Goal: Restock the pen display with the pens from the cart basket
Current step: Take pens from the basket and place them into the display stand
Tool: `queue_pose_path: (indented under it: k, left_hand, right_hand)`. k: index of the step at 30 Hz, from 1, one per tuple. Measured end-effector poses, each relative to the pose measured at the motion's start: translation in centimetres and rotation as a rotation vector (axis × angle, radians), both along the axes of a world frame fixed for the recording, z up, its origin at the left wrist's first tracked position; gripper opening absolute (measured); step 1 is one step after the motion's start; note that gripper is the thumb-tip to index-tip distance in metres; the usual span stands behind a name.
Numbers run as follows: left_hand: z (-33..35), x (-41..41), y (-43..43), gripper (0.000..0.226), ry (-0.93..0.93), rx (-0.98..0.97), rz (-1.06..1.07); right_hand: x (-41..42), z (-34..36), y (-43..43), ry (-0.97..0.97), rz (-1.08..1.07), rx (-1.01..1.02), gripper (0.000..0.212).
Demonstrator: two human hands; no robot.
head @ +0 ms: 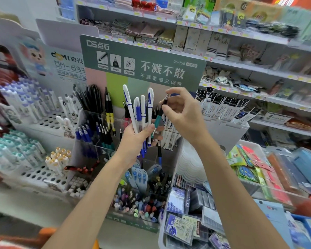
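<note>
Sorting looks to be the step in hand: the left hand (135, 141) is curled round a bundle (140, 108) of pens, mostly white with blue caps, held upright in front of the display (84, 126). The right hand (180, 112) pinches the top of one teal pen (158, 119) between thumb and fingertips, the other fingers loosely bent. The pen's lower end lies against the left hand's fingers, so it seems only half drawn from the bundle. The basket I cannot make out. The next move, I judge, calls for lifting that pen clear without dragging its neighbours. Then it needs the matching compartment; the dark pens (105, 135) left of the bundle seem closest.
</note>
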State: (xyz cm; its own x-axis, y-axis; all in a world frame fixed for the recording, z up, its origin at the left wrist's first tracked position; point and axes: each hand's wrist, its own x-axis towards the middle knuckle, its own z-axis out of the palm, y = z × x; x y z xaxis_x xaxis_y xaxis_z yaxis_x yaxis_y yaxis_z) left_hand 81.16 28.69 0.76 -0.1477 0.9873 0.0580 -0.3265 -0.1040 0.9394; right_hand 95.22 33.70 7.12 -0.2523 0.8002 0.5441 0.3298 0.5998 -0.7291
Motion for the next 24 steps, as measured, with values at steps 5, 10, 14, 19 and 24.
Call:
queue_pose_path:
  k: [5, 10, 14, 19, 24]
  left_hand:
    - [-0.8, -1.7, -0.6, 0.022, 0.034, -0.010, 0.042]
    - [-1.0, -3.5, -1.2, 0.015, 0.016, -0.002, 0.080]
    - [-2.2, -5.8, -1.4, 0.013, 0.095, -0.005, 0.266]
    - [-4.1, -8.4, -2.6, 0.011, 0.076, -0.052, 0.422]
    - [-5.5, -10.0, -4.1, 0.013, 0.065, -0.123, 0.473]
  right_hand:
    - [-1.2, -0.6, 0.0, 0.001, 0.060, -0.055, 0.031]
    - [-3.4, -0.9, -0.3, 0.057, 0.061, -0.032, 0.030]
    - [-4.6, -0.9, -0.4, 0.130, -0.005, 0.069, 0.032]
    - [-8.1, -3.2, -1.4, 0.022, -0.008, 0.219, 0.033]
    - [-11.3, -7.2, -0.9, -0.111, 0.026, 0.214, 0.034]
